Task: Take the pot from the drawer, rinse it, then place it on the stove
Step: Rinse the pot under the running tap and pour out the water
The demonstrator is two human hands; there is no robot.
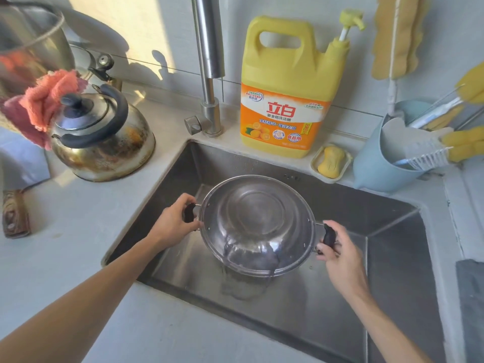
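Observation:
A stainless steel pot (255, 224) with two black side handles hangs over the steel sink (392, 258), tipped toward me so its inside shows. Water runs out over its near rim into the basin. My left hand (174, 222) grips the left handle. My right hand (340, 255) grips the right handle. The tap (208, 64) rises behind the sink; no water comes from it in view. Neither stove nor drawer is in view.
A stained kettle (102, 137) stands on the counter to the left, beside orange and pink cloths (44, 100). Behind the sink are a yellow detergent jug (288, 85), a soap dish (331, 162) and a blue tub of brushes (387, 155). A large steel pot (28, 40) stands far left.

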